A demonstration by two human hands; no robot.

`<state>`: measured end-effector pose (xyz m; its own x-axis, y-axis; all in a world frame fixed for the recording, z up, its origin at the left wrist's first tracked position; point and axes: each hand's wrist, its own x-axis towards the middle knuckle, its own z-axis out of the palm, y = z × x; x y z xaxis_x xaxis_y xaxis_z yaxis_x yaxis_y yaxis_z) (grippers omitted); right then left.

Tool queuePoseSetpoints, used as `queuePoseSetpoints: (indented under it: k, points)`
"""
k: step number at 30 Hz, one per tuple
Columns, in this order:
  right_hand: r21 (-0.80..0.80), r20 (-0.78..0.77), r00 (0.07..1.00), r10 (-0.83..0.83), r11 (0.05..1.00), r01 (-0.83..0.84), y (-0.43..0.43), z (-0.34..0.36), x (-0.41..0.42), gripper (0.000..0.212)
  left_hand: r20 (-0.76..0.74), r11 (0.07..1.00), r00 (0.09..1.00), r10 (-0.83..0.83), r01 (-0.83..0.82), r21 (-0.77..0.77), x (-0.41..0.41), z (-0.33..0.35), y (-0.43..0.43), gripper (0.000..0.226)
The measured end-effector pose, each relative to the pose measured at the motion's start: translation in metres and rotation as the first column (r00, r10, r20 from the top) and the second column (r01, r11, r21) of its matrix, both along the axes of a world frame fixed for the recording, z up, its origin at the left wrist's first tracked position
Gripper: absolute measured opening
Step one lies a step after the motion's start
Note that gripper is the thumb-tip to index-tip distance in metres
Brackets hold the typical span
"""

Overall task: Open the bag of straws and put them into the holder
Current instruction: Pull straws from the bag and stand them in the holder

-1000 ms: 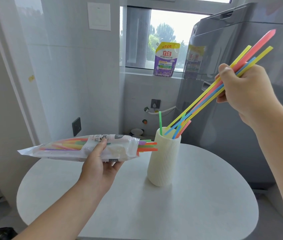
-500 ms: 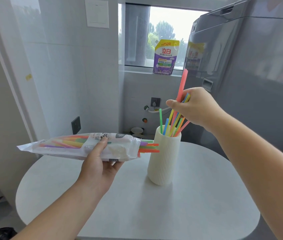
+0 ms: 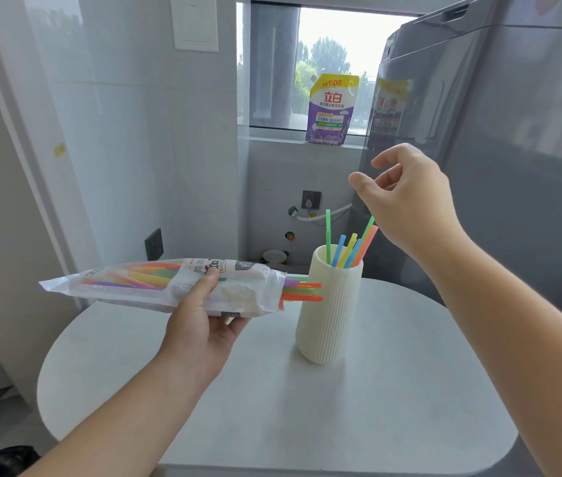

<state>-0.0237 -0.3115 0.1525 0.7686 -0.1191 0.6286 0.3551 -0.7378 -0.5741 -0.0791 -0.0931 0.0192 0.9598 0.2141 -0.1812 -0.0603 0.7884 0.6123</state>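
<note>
A cream ribbed holder [image 3: 327, 318] stands upright on the round grey table [image 3: 393, 425]. Several coloured straws [image 3: 351, 246] stick up out of it, leaning right. My left hand [image 3: 203, 325] grips a clear plastic bag of straws [image 3: 155, 284], held level above the table, left of the holder. Orange and green straw ends [image 3: 301, 292] poke out of the bag's open right end, close to the holder's side. My right hand [image 3: 406, 201] hovers just above the straws in the holder, fingers loosely spread and holding nothing.
A tall grey appliance [image 3: 513, 132] stands close behind and right of the table. A purple detergent pouch [image 3: 329, 111] leans on the window sill. Wall sockets [image 3: 154, 243] and a hose are on the walls behind.
My right hand lowered its bundle of straws into the holder, let go and lifted slightly. The left hand and the bag stayed in place.
</note>
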Motion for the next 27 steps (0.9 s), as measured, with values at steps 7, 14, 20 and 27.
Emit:
queuePoseSetpoints:
  k: [7,14,20,27]
  points:
    - [0.037,-0.234,0.962,0.141,0.990,-0.136,0.027,-0.050,-0.060,0.056,0.026,1.000,0.999,0.020,-0.019,-0.014,-0.002,0.006,0.004,0.021]
    - [0.431,-0.445,0.818,0.365,0.888,-0.161,0.040,-0.108,-0.065,0.031,0.046,0.998,0.999,-0.023,0.020,0.055,-0.008,0.007,-0.004,0.020]
    - [0.584,-0.319,0.864,0.390,0.799,-0.145,0.040,-0.113,-0.060,0.023,0.024,0.997,0.999,-0.023,0.021,0.072,-0.008,0.008,-0.004,0.017]
    - [0.367,-0.200,0.951,0.235,0.918,-0.150,0.022,-0.110,-0.060,0.021,-0.007,0.999,1.000,0.026,-0.026,0.025,-0.006,0.008,0.004,0.015]
